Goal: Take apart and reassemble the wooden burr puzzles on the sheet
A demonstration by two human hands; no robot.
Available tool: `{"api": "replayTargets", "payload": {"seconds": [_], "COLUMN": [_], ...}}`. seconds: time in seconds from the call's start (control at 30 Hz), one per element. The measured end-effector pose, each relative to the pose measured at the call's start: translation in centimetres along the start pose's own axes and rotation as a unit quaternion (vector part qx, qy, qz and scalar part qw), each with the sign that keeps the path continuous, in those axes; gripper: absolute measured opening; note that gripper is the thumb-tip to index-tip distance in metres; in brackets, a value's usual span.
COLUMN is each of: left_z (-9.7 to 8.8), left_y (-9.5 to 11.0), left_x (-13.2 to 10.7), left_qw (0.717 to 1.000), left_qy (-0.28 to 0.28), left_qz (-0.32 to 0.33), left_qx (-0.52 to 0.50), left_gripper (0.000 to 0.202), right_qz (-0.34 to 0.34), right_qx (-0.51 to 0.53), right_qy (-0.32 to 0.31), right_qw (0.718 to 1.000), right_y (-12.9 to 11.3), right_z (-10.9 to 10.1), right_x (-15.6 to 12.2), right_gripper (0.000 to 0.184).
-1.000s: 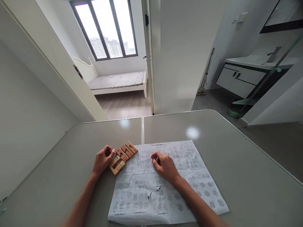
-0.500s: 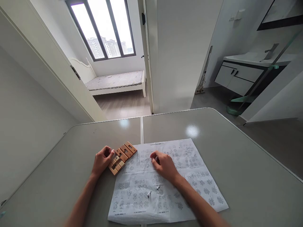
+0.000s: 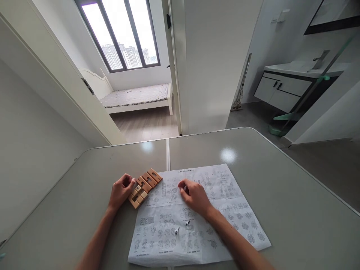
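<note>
Several notched wooden puzzle pieces [image 3: 149, 180] lie side by side in a slanting row on the table, partly over the left edge of a printed paper sheet [image 3: 157, 232]. At the near end of the row, lighter wooden pieces [image 3: 138, 197] sit together. My left hand [image 3: 121, 190] rests against the left side of the row, thumb and fingers pressed together; whatever is between them is hidden. Over the upper middle of the sheet my right hand [image 3: 195, 195] lies with fingers loosely curled in, and nothing shows in it. Small line drawings cover the paper, which has two torn spots near its lower middle.
The glossy grey table [image 3: 281, 202] has a pale seam [image 3: 168, 153] running away from me and a rounded far edge. Beyond it are a door [image 3: 213, 63], a bed [image 3: 137, 95] under a window, and a washbasin cabinet [image 3: 281, 90] at the right.
The view has shifted very slightly. Both hands, the wooden pieces and the paper stay as they were.
</note>
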State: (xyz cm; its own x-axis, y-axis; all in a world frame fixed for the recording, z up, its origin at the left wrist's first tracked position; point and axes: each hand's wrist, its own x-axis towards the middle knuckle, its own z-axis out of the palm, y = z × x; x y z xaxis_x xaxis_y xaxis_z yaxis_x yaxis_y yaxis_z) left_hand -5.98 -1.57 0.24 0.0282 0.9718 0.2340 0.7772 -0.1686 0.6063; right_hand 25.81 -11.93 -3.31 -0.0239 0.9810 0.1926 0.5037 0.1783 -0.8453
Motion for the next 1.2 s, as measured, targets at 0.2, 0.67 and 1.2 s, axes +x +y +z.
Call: {"api": "replayTargets", "payload": {"seconds": [0.2,0.67,1.2], "left_z": [0.0,1.3,5.2], "left_y": [-0.1,3.0,3.9], "left_x": [0.0,-1.5,-2.8], "left_qw": [1.0,0.978,0.906], "left_qy": [0.002,-0.07,-0.147], "left_qz": [0.005,0.146,0.178], "left_qx": [0.003,0.129,0.354], "left_gripper": [0.033,0.064,0.054], "right_qz": [0.0,0.0,0.001], "right_qx": [-0.001,-0.001,0.012], "right_qy": [0.0,-0.003,0.007], "right_qw": [1.0,1.0,1.0], "right_y": [-0.2,-0.3,-0.3], "right_z": [-0.1,-0.2,-0.2], "right_x": [0.0,0.1,0.1], "right_gripper": [0.015,0.015,0.016]}}
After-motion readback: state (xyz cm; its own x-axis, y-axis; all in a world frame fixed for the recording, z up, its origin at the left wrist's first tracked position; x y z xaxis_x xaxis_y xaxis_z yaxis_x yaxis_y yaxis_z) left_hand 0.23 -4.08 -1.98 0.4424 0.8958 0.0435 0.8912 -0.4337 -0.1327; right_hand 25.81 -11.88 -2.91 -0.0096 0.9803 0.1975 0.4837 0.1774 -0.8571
